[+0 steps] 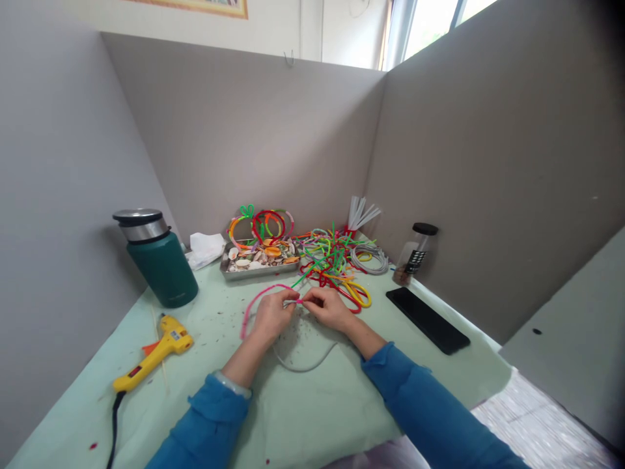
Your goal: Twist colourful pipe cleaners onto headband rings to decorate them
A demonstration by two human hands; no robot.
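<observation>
Over the middle of the table, my left hand (274,315) is closed in a pinch on a thin grey cord and a pink pipe cleaner (250,305). The pipe cleaner arcs out to the left behind that hand. My right hand (328,308), also pinching, grips the pink strand where it meets the cord, close to the left fingertips. Below both hands the grey cord (305,369) hangs in a loose curve onto the tablecloth. Beyond the fingers lies a tangle of coloured pipe cleaners (329,251) in green, red, yellow and other colours.
A yellow glue gun (153,355) and a green bottle (161,270) are on the left. Behind stand a metal tray (258,273) of shells, decorated rings (268,226) and white sticks (360,215). Rightward are coiled grey cord (374,266), a clear jar (413,257) and a black phone (427,319).
</observation>
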